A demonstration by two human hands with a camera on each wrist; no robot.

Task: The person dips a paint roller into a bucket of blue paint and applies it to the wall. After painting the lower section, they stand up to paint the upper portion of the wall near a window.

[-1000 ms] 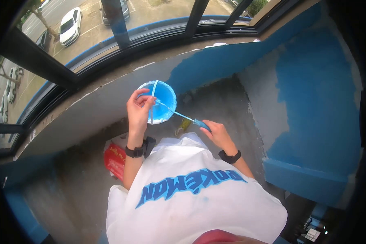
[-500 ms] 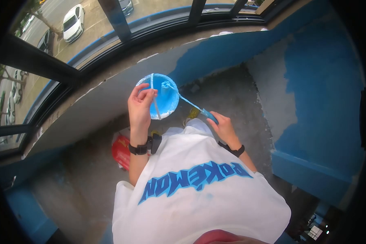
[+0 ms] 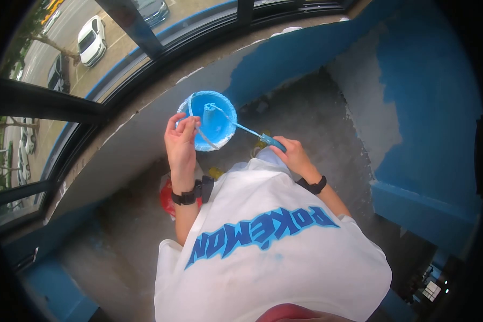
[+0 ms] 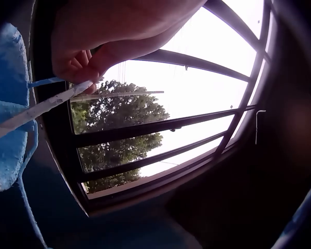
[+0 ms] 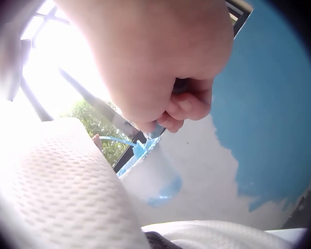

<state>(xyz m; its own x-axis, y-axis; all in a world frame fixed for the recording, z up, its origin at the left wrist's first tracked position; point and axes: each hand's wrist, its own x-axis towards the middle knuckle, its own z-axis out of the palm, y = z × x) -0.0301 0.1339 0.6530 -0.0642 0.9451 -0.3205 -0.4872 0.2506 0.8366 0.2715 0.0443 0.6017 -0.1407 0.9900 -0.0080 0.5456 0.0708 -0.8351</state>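
Observation:
My left hand (image 3: 180, 142) pinches the thin pale handle (image 3: 207, 140) of a paint bucket (image 3: 232, 122) between thumb and fingertips. The bucket hangs from it, its inside coated blue and its rim crusted with paint. In the left wrist view the handle crosses the bucket's mouth. A paint roller's blue-covered head (image 3: 210, 109) is inside the bucket, with its thin frame slanting out over the rim. Its blue grip (image 3: 272, 141) lies in the curled fingers of my right hand (image 3: 298, 156). The right wrist view shows the bucket's white outside (image 5: 150, 179) beyond that hand.
A low wall runs ahead under dark-framed windows (image 3: 129, 24), with a rough sill edge. To the right, the wall (image 3: 429, 107) is partly blue, with a bare grey patch (image 3: 378, 139). A red bag (image 3: 167, 199) is on the concrete floor (image 3: 107, 247), left of my body.
The roller head has come out from behind my left fingers and moved up inside the bucket. The bucket's handle now slants more across its mouth. Both hands keep their holds while the head view shifts.

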